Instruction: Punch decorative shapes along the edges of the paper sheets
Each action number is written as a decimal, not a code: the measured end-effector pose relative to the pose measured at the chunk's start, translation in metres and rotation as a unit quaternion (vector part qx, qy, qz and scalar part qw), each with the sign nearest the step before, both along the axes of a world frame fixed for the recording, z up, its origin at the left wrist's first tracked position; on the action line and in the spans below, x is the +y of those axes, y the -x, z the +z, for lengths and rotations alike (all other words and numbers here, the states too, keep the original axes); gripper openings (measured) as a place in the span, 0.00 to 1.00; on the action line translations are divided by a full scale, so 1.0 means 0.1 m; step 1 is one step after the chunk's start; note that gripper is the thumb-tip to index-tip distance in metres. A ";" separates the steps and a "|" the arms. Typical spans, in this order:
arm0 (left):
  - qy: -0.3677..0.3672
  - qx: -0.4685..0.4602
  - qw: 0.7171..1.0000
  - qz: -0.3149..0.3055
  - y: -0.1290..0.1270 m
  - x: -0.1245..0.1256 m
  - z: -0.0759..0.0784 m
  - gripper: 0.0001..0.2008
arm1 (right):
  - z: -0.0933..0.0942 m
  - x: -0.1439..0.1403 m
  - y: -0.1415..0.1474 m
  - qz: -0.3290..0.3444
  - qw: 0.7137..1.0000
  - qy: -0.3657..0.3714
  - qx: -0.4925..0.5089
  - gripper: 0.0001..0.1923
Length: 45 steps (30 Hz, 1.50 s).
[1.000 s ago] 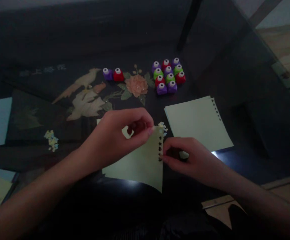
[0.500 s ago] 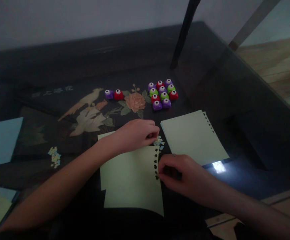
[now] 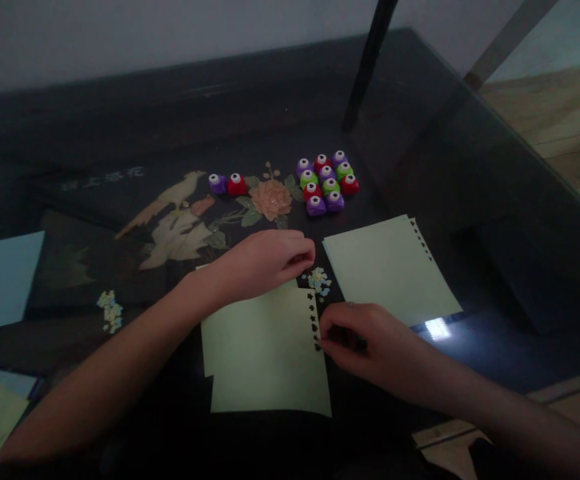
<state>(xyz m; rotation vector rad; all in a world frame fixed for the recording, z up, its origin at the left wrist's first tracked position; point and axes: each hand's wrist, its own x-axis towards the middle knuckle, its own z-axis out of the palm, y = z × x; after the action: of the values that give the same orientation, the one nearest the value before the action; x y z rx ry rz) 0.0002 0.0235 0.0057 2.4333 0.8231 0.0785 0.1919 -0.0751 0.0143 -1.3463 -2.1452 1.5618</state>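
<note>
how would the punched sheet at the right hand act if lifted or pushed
The punched sheet would probably flop, since it looks thin and its near edge curves. Its edge at the right hand may tear easily, being lined with holes. It might slide, as the tabletop looks glossy.

Pale green sheet (image 3: 265,360), shapes punched along right edge, cutouts (image 3: 319,281) near top corner

Left hand (image 3: 275,262), palm unseen
</note>
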 end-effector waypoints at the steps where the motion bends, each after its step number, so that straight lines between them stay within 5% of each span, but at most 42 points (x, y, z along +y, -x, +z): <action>1: 0.008 -0.009 1.000 0.006 0.02 0.01 0.03 0.10 | 0.01 0.00 0.00 -0.002 1.000 -0.002 0.000 0.05; 11: 0.167 -0.008 0.986 0.015 0.32 0.10 0.16 0.14 | 0.06 0.16 -0.14 -0.062 0.998 -0.020 -0.003 0.05; 25: 0.154 -0.047 0.979 0.126 0.57 0.23 0.30 0.12 | 0.06 0.28 -0.37 -0.090 0.996 -0.024 -0.014 0.09; 35: 0.157 -0.132 0.972 0.114 -0.14 0.30 0.21 0.10 | -0.01 -0.01 -1.01 -0.365 0.931 -0.014 0.017 0.23; 45: 0.061 -0.098 0.991 0.066 -0.90 0.38 -0.10 0.09 | -0.28 -0.29 -1.50 -0.427 0.893 -0.117 -0.085 0.19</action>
<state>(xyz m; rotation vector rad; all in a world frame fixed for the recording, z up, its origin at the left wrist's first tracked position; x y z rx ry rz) 0.0899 0.0613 -0.0038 2.2137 0.8723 0.3028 0.3422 -0.1045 -0.0138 -1.9852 -1.3812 0.8248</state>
